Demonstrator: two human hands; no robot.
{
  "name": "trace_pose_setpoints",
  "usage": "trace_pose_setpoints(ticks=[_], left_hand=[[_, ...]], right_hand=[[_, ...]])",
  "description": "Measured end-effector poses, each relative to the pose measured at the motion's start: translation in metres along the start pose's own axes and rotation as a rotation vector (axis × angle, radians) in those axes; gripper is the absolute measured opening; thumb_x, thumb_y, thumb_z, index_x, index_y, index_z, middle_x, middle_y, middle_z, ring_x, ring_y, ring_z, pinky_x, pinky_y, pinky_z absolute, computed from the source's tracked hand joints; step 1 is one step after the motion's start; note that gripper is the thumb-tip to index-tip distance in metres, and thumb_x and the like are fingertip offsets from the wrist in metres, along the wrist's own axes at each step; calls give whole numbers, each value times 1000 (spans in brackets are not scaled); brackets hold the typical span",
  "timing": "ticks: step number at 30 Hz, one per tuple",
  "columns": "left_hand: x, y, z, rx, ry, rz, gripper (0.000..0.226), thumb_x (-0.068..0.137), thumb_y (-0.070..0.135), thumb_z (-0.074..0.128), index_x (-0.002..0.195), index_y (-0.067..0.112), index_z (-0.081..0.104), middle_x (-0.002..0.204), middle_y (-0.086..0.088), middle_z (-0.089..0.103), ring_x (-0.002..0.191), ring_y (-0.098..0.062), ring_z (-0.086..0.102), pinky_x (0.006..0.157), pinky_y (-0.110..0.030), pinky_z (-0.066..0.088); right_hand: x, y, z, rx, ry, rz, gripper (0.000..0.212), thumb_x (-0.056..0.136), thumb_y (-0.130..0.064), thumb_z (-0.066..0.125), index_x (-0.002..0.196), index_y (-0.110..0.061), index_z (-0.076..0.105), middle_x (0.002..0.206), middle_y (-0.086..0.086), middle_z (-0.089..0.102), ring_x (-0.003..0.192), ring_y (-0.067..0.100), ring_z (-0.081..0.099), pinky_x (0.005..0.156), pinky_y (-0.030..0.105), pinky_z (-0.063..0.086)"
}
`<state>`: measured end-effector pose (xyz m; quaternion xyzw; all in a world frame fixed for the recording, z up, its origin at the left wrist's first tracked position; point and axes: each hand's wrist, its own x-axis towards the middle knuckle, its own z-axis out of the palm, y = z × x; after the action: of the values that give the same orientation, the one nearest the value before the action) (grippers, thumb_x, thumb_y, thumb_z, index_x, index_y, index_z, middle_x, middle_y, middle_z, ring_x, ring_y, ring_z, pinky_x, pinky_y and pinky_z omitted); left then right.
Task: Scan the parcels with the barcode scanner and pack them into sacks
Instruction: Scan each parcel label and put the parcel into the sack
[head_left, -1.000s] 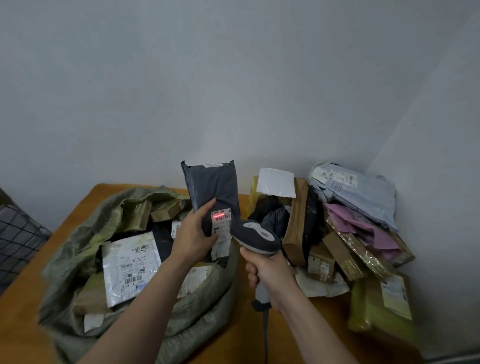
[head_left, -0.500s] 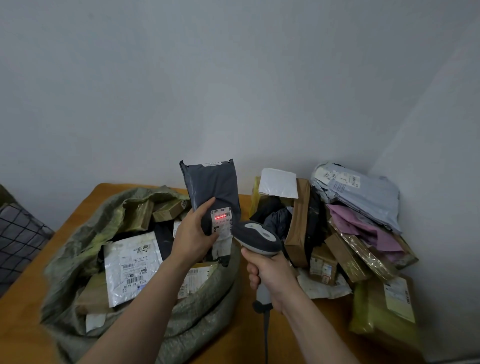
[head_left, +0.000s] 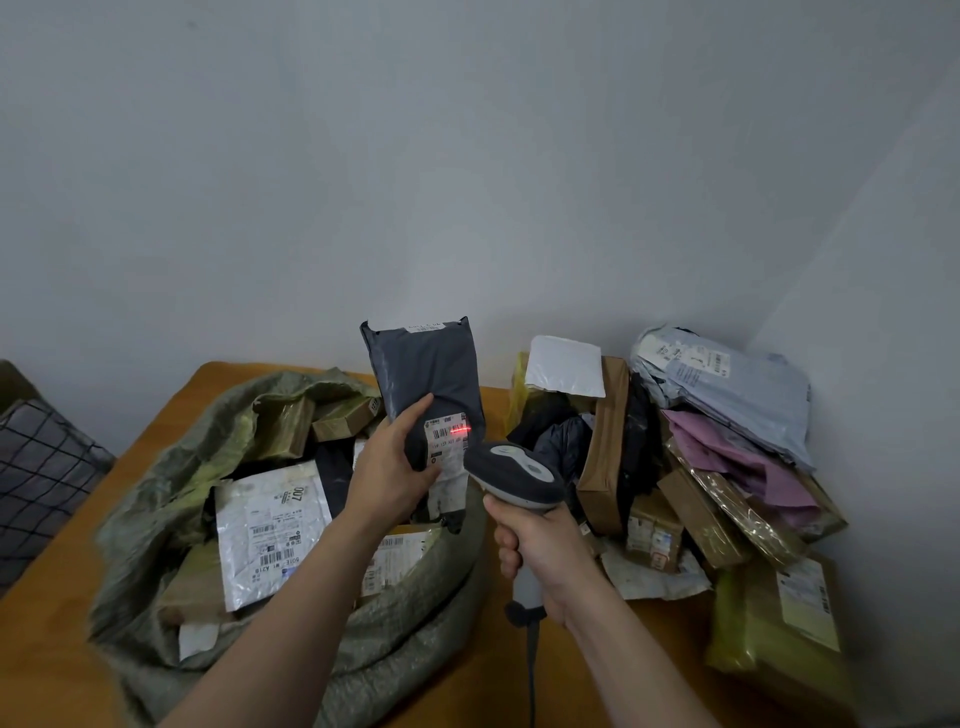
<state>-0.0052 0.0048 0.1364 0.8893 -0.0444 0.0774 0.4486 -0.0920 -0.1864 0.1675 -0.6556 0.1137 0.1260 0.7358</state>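
The left hand grips the dark parcel upright over the sack's far right rim, thumb beside the label. The right hand is wrapped round the scanner, just right of the sack and aimed at the label. In the last second the red line has slid towards the label's right edge, partly off the barcode. The read looks unfinished, so packing must wait.

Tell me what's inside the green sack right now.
The green sack holds a white labelled mailer, brown boxes and another labelled parcel. Anything deeper is covered by them.
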Motion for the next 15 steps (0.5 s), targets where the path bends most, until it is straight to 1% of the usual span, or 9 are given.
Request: trace_pose_setpoints(ticks=[2, 4, 5, 7, 9, 10, 11, 13, 15], left_hand=[[0, 1, -1, -17, 8, -5, 92, 78, 9, 87, 155, 33, 43, 143, -8, 54, 131, -25, 53, 107, -41, 50], [-1, 1, -3, -75, 25, -45, 92, 77, 8, 89, 154, 31, 45, 142, -4, 55, 130, -20, 53, 107, -38, 51], [-1, 0, -5, -123, 41, -77, 92, 76, 8, 90, 153, 31, 47, 141, -2, 55, 128, -17, 54, 106, -38, 52], [0, -2, -10, -253, 85, -154, 89, 75, 7, 90, 151, 30, 50, 138, 1, 58, 124, -15, 57, 104, -37, 54], [-1, -5, -18, -416, 116, -247, 83, 76, 4, 89, 147, 27, 55, 133, 2, 61, 118, -14, 62, 99, -36, 56], [-2, -7, -24, -508, 124, -291, 80, 75, 2, 89, 144, 27, 57, 131, 1, 63, 115, -15, 64, 97, -37, 58], [-3, -12, -29, -599, 120, -333, 78, 74, 0, 89, 142, 26, 60, 129, -1, 65, 112, -17, 67, 95, -39, 60], [-6, -21, -40, -727, 80, -407, 74, 73, -2, 89, 138, 24, 63, 125, -6, 68, 108, -21, 71, 91, -42, 62], [-11, -30, -48, -752, 13, -451, 70, 73, -3, 89, 134, 22, 65, 122, -9, 71, 104, -24, 73, 88, -45, 63]], right_hand=[[2, 2, 0, -5, 4, -4, 14, 94, -20, 72, 91, -8, 67, 55, 0, 47, 49, 13, 43, 48, 26, 38], [4, 2, 2, -14, 19, -9, 24, 93, -23, 73, 92, 1, 69, 59, 3, 54, 50, 14, 47, 48, 27, 40], [5, 2, 4, -10, 25, -13, 28, 93, -24, 74, 97, 3, 71, 64, 6, 60, 51, 16, 50, 49, 29, 41], [7, 4, 9, 44, 28, 1, 25, 91, -23, 76, 110, -7, 73, 87, 8, 72, 60, 20, 64, 52, 30, 47], [11, 8, 13, 124, 20, 24, 30, 88, -20, 79, 117, -19, 70, 106, 3, 75, 85, 23, 75, 62, 33, 57], [13, 11, 16, 146, 11, 33, 32, 87, -19, 79, 118, -22, 69, 107, 0, 76, 95, 24, 75, 69, 36, 61], [14, 13, 21, 161, -4, 39, 34, 86, -19, 79, 118, -23, 68, 105, -2, 77, 99, 23, 74, 76, 41, 63], [18, 17, 33, 187, -28, 53, 43, 80, -22, 83, 121, -21, 68, 104, -2, 79, 100, 24, 75, 84, 48, 62], [22, 23, 45, 173, -4, 53, 61, 68, -32, 90, 124, -23, 68, 115, 2, 76, 106, 27, 72, 89, 54, 60]])
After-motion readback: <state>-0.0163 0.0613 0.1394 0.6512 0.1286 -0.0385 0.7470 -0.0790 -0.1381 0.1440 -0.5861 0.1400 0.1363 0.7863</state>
